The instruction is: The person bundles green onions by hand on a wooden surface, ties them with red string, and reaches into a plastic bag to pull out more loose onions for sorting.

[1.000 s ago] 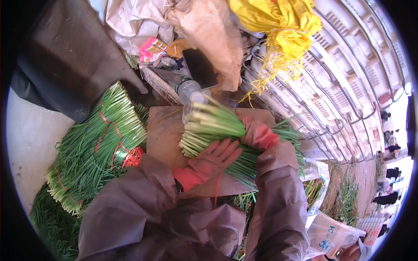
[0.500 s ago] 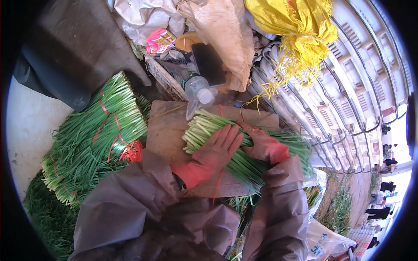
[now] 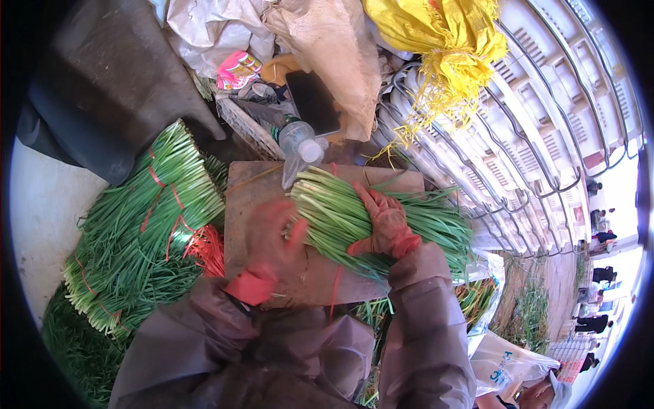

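A loose bunch of long green chives (image 3: 327, 201) lies across the wooden board (image 3: 248, 184), pale stem ends to the left and leaves to the right. My right hand (image 3: 387, 225) wraps over the bunch's middle, thumb on the near side and fingers on the far side. Beside the stem ends is my left hand (image 3: 269, 235), smeared by motion, so I cannot tell what its fingers do. A red tie (image 3: 336, 290) shows at the near side of the bunch; its middle is hidden beneath the chives.
Tied chive bundles (image 3: 150, 218) are stacked at left, with red ties (image 3: 206, 249) on them. Beyond the board stand a plastic bottle (image 3: 300, 142) and a dark flat panel (image 3: 313, 102). White plastic crates (image 3: 538, 88) and a yellow sack (image 3: 443, 41) rise at far right.
My left hand has come off the chives and moved left to their stem ends. My right hand has shifted slightly left and now wraps round the bunch.
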Tool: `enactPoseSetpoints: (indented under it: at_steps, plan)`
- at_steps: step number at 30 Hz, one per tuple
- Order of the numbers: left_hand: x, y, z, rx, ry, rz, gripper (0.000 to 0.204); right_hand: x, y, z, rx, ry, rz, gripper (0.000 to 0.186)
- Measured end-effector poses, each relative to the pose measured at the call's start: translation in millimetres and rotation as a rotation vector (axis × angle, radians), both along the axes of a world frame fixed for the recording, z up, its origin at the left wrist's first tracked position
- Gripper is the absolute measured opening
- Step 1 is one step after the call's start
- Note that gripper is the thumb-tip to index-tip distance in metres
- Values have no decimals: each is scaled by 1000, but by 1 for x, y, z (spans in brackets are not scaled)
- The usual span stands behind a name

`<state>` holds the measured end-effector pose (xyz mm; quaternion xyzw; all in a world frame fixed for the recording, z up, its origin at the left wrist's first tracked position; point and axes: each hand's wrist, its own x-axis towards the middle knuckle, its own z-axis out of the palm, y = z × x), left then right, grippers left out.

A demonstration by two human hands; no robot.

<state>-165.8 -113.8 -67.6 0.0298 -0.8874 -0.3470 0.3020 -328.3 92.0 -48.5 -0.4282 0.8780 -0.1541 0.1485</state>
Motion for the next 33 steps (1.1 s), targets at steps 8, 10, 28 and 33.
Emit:
enactPoseSetpoints:
  at_steps: [8, 10, 28, 33]
  plan:
    - [-19, -6, -19, 286, -154, 223, 36, -2, -2, -2, 8, 14, 13, 137]
    - [-20, -4, -19, 190, -122, 245, 39, -1, -4, 0, 15, 7, 7, 137]
    - [-32, -3, -27, 158, -40, 150, 28, -11, -4, -4, -8, -48, 23, 133]
    - [-38, 1, -27, 119, -106, 124, 26, -10, -4, -3, -34, -59, 24, 132]
